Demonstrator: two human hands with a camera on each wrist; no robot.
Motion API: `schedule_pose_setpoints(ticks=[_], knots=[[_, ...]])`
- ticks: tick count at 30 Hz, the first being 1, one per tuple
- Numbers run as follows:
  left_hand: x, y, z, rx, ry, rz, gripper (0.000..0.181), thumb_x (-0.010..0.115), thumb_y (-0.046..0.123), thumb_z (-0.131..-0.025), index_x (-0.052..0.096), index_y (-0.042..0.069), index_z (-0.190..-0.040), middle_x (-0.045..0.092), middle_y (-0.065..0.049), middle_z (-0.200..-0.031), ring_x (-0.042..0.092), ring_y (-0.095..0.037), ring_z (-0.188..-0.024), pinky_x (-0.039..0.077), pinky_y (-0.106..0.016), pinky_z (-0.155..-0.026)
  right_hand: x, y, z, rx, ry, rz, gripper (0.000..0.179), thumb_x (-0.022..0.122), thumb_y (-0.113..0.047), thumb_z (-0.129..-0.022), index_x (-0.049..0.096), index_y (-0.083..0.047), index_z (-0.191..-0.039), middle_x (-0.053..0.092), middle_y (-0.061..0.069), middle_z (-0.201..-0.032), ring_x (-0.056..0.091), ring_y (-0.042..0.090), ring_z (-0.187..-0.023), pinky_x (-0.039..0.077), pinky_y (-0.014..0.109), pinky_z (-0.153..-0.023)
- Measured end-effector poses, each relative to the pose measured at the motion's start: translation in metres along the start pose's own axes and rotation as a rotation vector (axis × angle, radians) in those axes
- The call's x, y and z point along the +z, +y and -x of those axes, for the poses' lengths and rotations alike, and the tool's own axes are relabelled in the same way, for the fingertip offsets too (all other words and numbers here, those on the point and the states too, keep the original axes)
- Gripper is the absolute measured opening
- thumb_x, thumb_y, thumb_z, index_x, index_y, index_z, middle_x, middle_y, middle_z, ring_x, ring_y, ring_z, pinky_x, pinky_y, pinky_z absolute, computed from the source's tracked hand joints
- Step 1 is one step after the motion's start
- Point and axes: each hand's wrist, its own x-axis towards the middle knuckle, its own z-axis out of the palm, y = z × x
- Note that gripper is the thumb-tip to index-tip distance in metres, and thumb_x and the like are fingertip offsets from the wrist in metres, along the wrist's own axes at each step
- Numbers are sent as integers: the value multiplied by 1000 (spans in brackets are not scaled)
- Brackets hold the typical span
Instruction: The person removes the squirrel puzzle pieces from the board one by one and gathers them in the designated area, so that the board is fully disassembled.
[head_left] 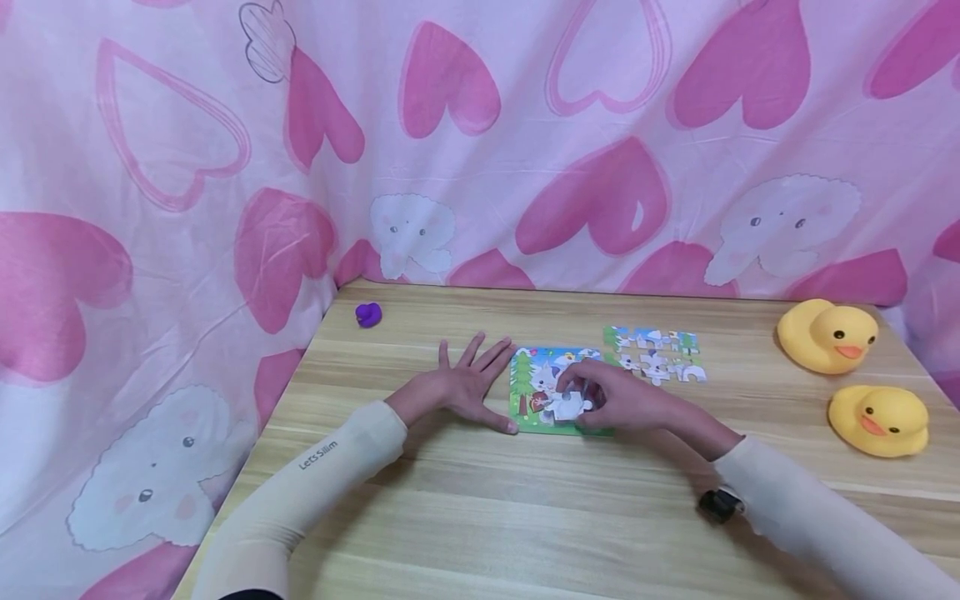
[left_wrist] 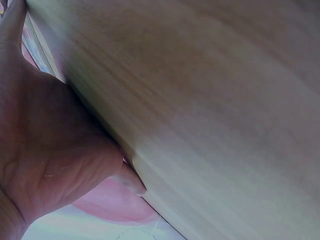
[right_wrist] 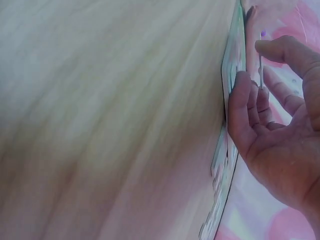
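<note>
My left hand (head_left: 467,388) lies on the table with its fingers spread, its thumb and fingertips at the left edge of a picture puzzle board (head_left: 522,375). The board shows a white cartoon animal, a green tree and grass. Over the board's lower right part, my right hand (head_left: 621,398) pinches a mostly white jigsaw piece (head_left: 567,407) between thumb and fingers. From the right wrist, that piece shows edge-on as a thin upright line. The right hand hides the board's right side. Several loose jigsaw pieces (head_left: 654,364) lie in rows just right of the board.
Two yellow rubber ducks (head_left: 877,421) sit at the table's right side. A small purple duck (head_left: 368,314) stands near the back left corner. A pink heart-patterned curtain (head_left: 465,167) hangs behind and to the left of the wooden table (head_left: 450,525).
</note>
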Motion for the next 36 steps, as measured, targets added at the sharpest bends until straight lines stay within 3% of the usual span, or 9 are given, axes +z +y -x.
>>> schedule_pose_setpoints(ticks=[7,18,27,36], knots=[[0,0,0,-5,1,-1,137,57,99,-72,-18,36,-168,-23,14,-177,-24,-32,-165,-10,-86,-117,-13,11,11,4,18,-30,46,85,-10,-85,65,-25,-124,56,6,-100,53,23,-89,50,26,-71],[5,-2,-1,-15,1,-1,136,57,99,-72,-17,36,-168,-22,13,-178,-23,-33,-165,-10,-86,-117,-39,30,45,13,93,-75,43,83,-4,-86,66,-19,-123,54,9,-101,51,21,-81,48,24,-64],[4,-1,-2,-10,9,-13,137,56,100,-71,-17,36,-168,-22,14,-178,-21,-33,-166,-8,-87,-117,-54,49,77,70,144,-43,46,84,-5,-85,64,-15,-126,57,8,-103,52,18,-85,50,24,-68],[2,0,-1,-7,10,-17,137,56,100,-71,-17,36,-168,-21,14,-178,-21,-33,-166,-8,-87,-117,-58,63,92,108,162,56,45,87,-10,-85,66,-15,-125,55,8,-104,49,16,-86,46,23,-68]])
